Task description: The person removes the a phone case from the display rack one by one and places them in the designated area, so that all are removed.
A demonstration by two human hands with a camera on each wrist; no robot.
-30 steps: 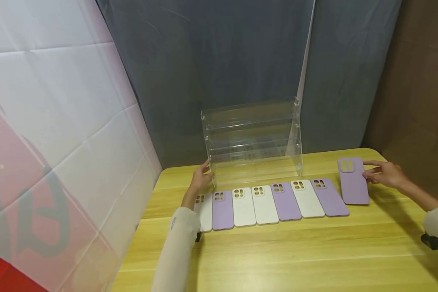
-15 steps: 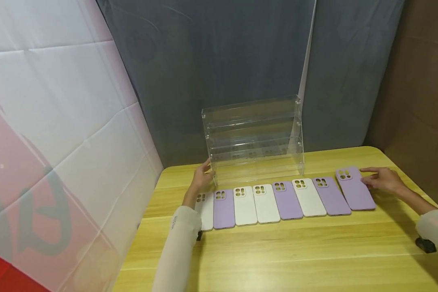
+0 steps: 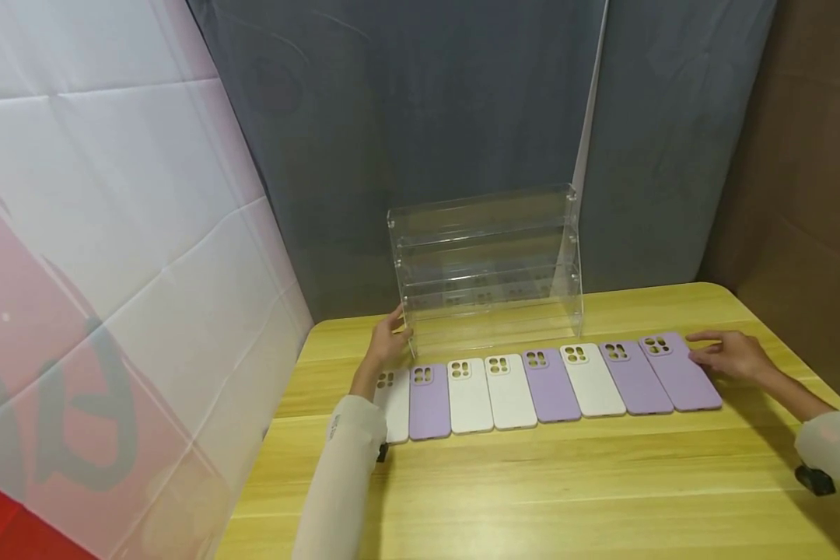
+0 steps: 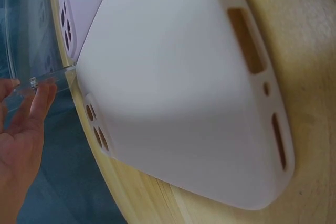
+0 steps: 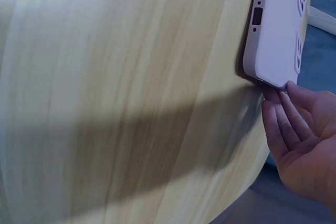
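Phone cases lie side by side in a row, some white, such as the white phone case point(image 4: 173, 66) at the left end, others purple. At the right end, the fingers and thumb of my right hand point(image 3: 731, 355) pinch the edge of a purple phone case point(image 3: 682, 373); the right wrist view has them at that case's long side. Behind the row stands a clear acrylic display stand point(image 3: 490, 272) with several tiers. My left hand point(image 3: 386, 341) grips the stand's left side panel; in the left wrist view thumb and fingers lie on either side of it.
All of this is on a yellow wood-grain table point(image 3: 532, 498). A grey curtain point(image 3: 427, 101) hangs behind the stand, a white printed panel point(image 3: 147, 194) rises on the left, and a brown panel point(image 3: 798, 194) on the right.
The rightmost purple phone case has gone from tilted up to lying at the end of the row, lowered by my right hand. My left hand has stayed on the stand.
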